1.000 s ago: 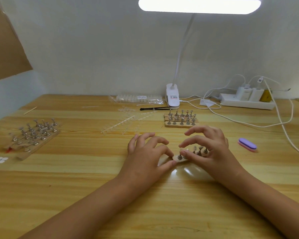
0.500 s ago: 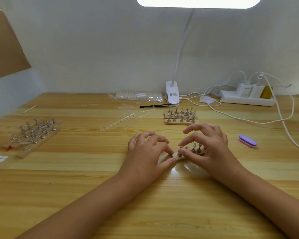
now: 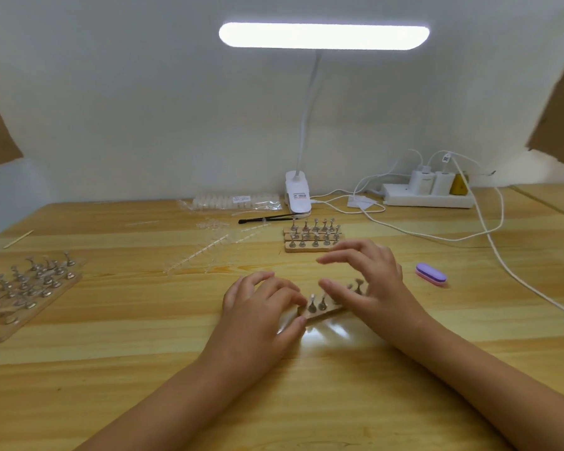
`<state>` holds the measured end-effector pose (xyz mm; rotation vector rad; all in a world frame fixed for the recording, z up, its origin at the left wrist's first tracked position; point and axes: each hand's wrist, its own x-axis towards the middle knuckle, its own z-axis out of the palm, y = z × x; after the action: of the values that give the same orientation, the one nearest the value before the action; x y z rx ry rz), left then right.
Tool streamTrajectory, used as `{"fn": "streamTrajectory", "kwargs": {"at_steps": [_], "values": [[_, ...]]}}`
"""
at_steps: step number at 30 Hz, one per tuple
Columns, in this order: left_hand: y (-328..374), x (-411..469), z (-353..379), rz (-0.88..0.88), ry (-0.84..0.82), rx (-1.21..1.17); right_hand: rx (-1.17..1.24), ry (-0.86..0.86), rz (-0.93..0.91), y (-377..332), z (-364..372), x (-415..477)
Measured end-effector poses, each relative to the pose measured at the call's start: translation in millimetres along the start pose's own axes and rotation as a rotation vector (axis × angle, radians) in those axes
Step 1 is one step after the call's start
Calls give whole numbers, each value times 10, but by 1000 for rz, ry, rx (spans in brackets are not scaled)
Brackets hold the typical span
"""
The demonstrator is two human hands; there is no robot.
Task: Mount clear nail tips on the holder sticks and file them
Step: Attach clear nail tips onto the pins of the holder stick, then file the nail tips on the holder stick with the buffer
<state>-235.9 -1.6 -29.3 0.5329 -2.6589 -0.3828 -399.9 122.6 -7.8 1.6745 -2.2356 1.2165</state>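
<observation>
A small wooden holder base [image 3: 323, 312] with several metal holder sticks lies on the table between my hands. My left hand [image 3: 261, 309] grips its left end between curled fingers and thumb. My right hand [image 3: 372, 278] hovers over the right part of the base with fingers spread and nothing in them, hiding some of the sticks. Two sticks at the left end stand uncovered. Strips of clear nail tips [image 3: 209, 252] lie beyond my left hand. A purple file block [image 3: 430, 274] rests to the right of my right hand.
A second holder set [image 3: 310, 237] stands just behind my right hand, and more holders [image 3: 30, 288] lie at the far left. At the back are a bag of nail tips [image 3: 235, 201], a black brush [image 3: 267, 218], the lamp clip [image 3: 297, 196] and a power strip [image 3: 427, 198] with a white cable [image 3: 518, 281] running right.
My right hand has let go of the leftmost stick and opened, shifting right and up, so two sticks show. My left hand stays on the base's end. The camera tilted up.
</observation>
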Motion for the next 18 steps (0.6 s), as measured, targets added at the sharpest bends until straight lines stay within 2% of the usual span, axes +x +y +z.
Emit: {"fn": "streamTrajectory", "kwargs": {"at_steps": [2, 4, 6, 8, 10, 13, 16, 18], "values": [[-9, -1, -11, 21, -7, -22, -2, 51, 10, 53, -123, 67], [-22, -6, -52, 91, -59, -107, -119, 80, 31, 179, -297, 151], [-19, -15, -100, 196, -175, -278, -347, -6, 105, 397, -530, 236], [18, -41, -117, 248, -272, -437, -499, -186, 263, 626, -772, 265], [64, -50, -109, 247, -241, -463, -484, -324, 434, 792, -925, 235], [108, -26, -84, 203, -148, -318, -473, -428, 489, 928, -959, 189], [97, -6, -74, 131, -105, -279, -403, -388, 427, 934, -922, 206], [88, 1, -66, 132, -109, -267, -189, -308, 429, 868, -861, 217]]}}
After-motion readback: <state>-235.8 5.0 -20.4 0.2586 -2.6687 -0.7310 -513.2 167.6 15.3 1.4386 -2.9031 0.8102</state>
